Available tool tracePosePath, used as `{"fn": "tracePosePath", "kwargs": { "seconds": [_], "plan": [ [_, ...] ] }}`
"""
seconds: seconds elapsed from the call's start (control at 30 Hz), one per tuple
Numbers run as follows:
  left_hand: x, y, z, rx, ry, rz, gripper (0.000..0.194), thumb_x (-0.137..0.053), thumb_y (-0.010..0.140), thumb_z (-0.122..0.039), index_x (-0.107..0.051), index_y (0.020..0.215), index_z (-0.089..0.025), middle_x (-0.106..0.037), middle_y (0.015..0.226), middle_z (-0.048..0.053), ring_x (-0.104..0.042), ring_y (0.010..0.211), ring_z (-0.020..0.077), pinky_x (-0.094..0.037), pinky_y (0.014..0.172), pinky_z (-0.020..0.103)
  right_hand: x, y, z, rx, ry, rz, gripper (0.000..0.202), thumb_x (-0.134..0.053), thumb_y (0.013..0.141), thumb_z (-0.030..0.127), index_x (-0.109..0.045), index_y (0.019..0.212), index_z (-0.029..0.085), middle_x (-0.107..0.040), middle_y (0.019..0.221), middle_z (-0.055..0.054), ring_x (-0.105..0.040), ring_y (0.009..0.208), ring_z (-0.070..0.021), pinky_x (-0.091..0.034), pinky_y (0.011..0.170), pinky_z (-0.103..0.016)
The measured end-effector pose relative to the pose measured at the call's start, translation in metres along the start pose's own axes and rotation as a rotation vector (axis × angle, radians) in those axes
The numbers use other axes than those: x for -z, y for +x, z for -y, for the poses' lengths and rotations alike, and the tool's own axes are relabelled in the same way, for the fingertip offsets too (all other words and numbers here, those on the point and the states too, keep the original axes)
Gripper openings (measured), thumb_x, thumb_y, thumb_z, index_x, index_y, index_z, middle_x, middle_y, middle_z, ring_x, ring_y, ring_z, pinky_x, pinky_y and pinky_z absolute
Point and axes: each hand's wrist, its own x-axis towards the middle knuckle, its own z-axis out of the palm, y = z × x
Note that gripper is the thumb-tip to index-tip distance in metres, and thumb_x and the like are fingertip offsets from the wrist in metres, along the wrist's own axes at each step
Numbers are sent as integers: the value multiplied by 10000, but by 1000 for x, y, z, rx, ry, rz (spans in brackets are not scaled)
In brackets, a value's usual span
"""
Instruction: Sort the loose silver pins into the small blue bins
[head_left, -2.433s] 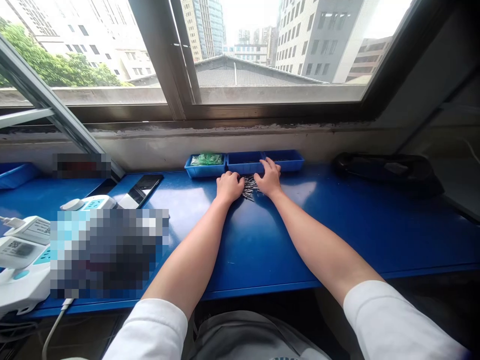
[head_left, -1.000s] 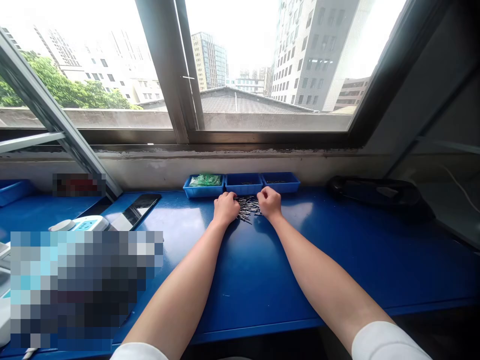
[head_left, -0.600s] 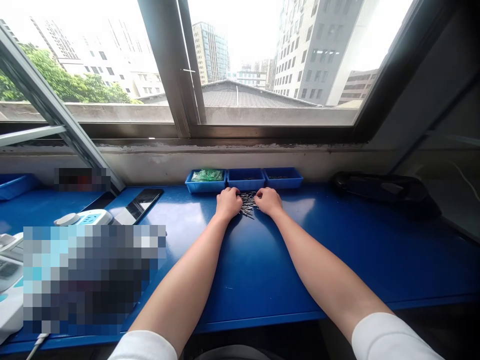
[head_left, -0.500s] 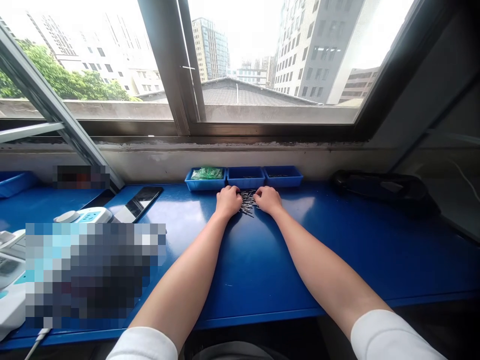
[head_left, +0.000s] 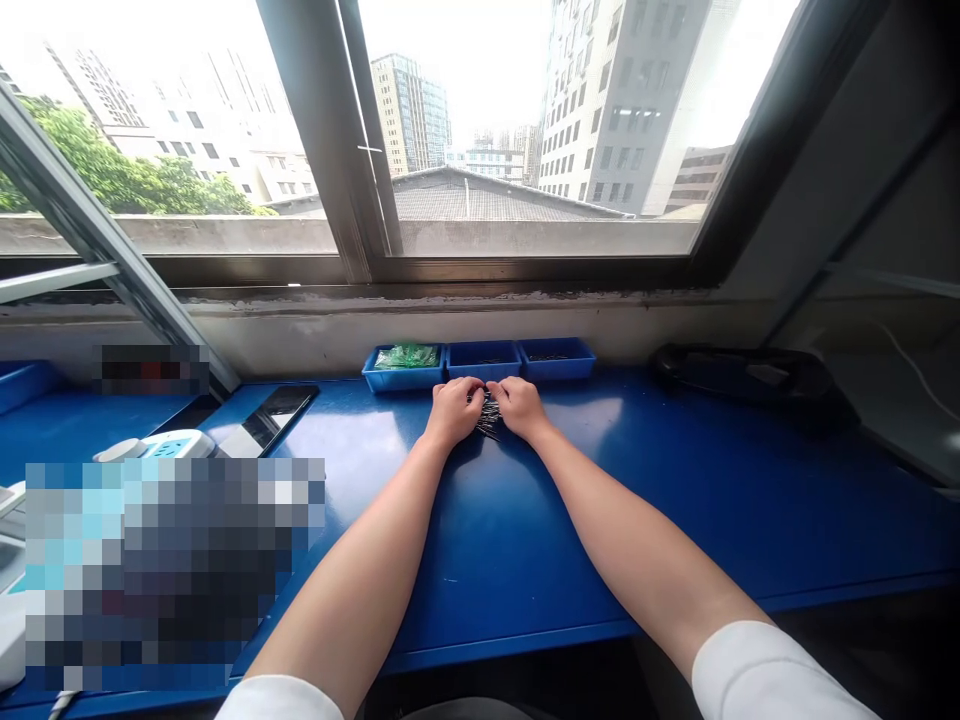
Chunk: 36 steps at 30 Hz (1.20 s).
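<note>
A small pile of thin dark metal pieces lies on the blue table between my hands. My left hand is at the pile's left side, fingers curled. My right hand is at its right side, also curled, its fingertips close to those of my left hand. What the fingers pinch is too small to make out. Just behind stand three blue bins: the left bin holds green-and-clear plastic bags, the middle bin a few dark bits, the right bin small dark pieces.
A phone lies on the table to the left, near a white power strip and a blurred-out patch. A black object lies at the back right. A window rises behind.
My hands have come closer together over the pile, the right one moving left towards the left one. The whole view has shifted slightly.
</note>
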Motion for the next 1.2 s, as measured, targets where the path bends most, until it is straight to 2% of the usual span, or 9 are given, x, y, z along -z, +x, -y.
{"fn": "tracePosePath", "kwargs": {
  "seconds": [0.2,0.37,0.5,0.6,0.8,0.93,1.0,1.1,1.2],
  "plan": [
    [-1,-1,-1,-58,-48,29,208,-469,871,-292,-659,896,-212,-700,937,27,-621,910,166,-379,917,314,3,2,-6,-201,233,-33,585,-307,902,579,-539,518,205,-591,545,-15,-552,573,-144,-376,599,-256],
    [-1,1,3,-6,-47,-8,246,-411,879,-249,-646,815,-212,-691,870,15,-612,873,156,-407,850,287,3,-2,0,-50,146,-37,336,-440,888,443,-606,708,213,-640,698,-8,-555,713,-154,-390,657,-247],
    [1,2,6,77,-74,-3,270,-379,883,-265,-609,760,-198,-675,808,14,-600,805,150,-428,749,261,3,-4,7,39,-53,104,381,-409,913,384,-563,608,215,-622,646,-24,-527,733,-171,-381,676,-269],
    [0,3,6,96,-75,-6,299,-365,890,-301,-586,722,-191,-663,761,11,-584,750,141,-417,691,247,4,-5,9,58,-108,131,381,-393,923,364,-578,628,211,-646,694,-42,-526,747,-177,-389,701,-286],
    [-3,4,7,75,-67,-25,380,-367,897,-376,-554,631,-180,-614,636,3,-522,620,118,-372,602,235,2,-3,3,-7,265,-9,181,-511,833,319,-646,868,205,-672,804,-26,-581,772,-161,-453,720,-277],
    [-2,3,5,40,-86,1,418,-367,903,-421,-583,639,-180,-605,611,0,-518,603,117,-375,609,237,9,0,1,-131,574,-3,202,-611,713,353,-656,809,181,-676,749,-25,-616,719,-172,-482,680,-290],
    [-2,2,4,21,-91,34,395,-376,906,-419,-619,698,-188,-646,686,7,-561,675,129,-399,668,241,16,2,1,-165,684,13,201,-579,721,356,-662,766,178,-690,743,-35,-638,753,-190,-490,716,-309],
    [-1,2,2,30,-81,0,318,-399,909,-394,-648,858,-204,-688,893,24,-602,864,156,-413,791,262,24,6,-4,-215,710,-69,276,-500,763,382,-671,737,167,-697,736,-49,-637,761,-193,-480,709,-312],
    [-1,3,4,87,-53,-78,289,-397,912,-359,-638,921,-200,-678,964,37,-597,937,174,-412,830,289,29,11,-15,-257,620,-268,435,-370,838,447,-686,779,154,-706,826,-74,-630,836,-198,-468,756,-320]
  ]
}}
